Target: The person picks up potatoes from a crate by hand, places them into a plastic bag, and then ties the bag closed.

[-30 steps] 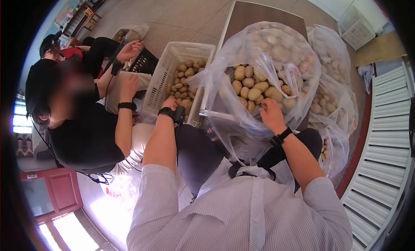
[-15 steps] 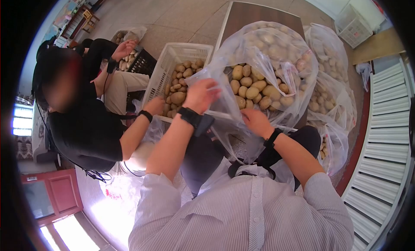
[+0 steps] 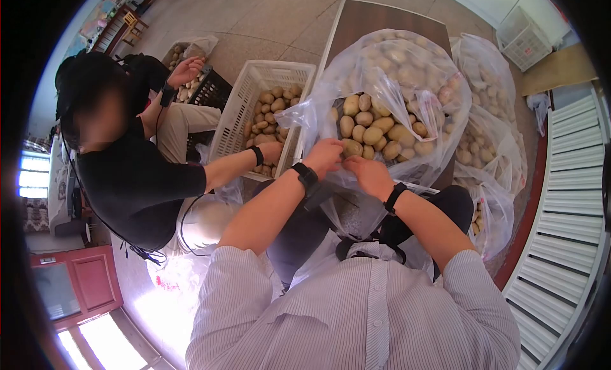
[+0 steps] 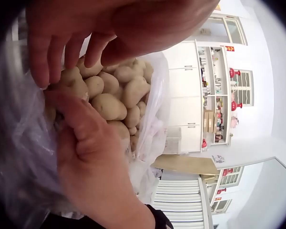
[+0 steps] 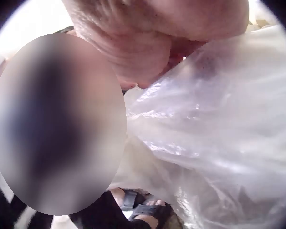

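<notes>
A clear plastic bag (image 3: 305, 121) full of potatoes (image 3: 372, 135) lies open toward me. At its near edge my left hand (image 3: 324, 156) and right hand (image 3: 370, 177) are close together. The left wrist view shows my left hand (image 4: 119, 24) above, fingers loosely bent and spread over a potato (image 4: 71, 82); whether they touch it is unclear. Below it, my right hand (image 4: 97, 157) reaches its forefinger toward the left fingertips, beside the bag's edge. Stretched plastic (image 5: 219, 119) runs from the curled right hand (image 5: 157, 38) in the right wrist view.
To the left stands a white crate (image 3: 237, 109) holding potatoes, with a seated person's hand (image 3: 272, 153) in it. A dark crate (image 3: 213, 90) is beyond that person. More filled bags (image 3: 490, 83) lie at the right, near a white slatted radiator (image 3: 573, 192).
My left hand has moved right from the white crate to the bag's near edge. My right hand has drawn back left from the potatoes. The other person's hand has reached into the white crate.
</notes>
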A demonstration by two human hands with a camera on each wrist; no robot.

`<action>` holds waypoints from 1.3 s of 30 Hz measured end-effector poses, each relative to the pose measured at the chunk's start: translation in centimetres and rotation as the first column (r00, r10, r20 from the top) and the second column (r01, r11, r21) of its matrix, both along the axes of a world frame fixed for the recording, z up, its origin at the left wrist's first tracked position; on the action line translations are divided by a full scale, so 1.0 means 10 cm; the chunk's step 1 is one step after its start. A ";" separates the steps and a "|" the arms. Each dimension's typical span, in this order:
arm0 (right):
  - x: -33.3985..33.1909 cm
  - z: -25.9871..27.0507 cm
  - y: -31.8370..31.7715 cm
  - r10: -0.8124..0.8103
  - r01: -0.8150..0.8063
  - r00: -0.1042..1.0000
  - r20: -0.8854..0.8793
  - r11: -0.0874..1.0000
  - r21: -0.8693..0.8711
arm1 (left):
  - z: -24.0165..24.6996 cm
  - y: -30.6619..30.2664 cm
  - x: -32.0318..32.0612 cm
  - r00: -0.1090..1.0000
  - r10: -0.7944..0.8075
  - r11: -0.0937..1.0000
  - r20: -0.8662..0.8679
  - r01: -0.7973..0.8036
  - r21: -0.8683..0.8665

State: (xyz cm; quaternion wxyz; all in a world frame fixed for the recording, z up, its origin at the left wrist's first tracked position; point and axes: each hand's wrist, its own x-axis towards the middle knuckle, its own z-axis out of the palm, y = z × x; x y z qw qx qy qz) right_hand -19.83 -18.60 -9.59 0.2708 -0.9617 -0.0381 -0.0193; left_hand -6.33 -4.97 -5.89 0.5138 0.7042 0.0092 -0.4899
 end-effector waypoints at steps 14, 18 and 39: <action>-0.07 -0.02 0.15 0.039 -0.011 0.996 0.081 0.947 -0.322 | -0.10 0.02 -0.03 0.999 -0.025 0.997 0.032 0.023 0.074; -0.13 0.04 0.07 -0.059 0.055 0.998 -0.009 0.971 -0.231 | -0.12 0.03 -0.02 0.999 0.003 0.997 0.037 -0.006 0.074; 0.27 0.55 -0.06 -0.109 0.629 0.775 -0.623 0.225 0.744 | 0.29 0.02 -0.06 0.979 -0.187 0.901 0.080 0.203 -0.382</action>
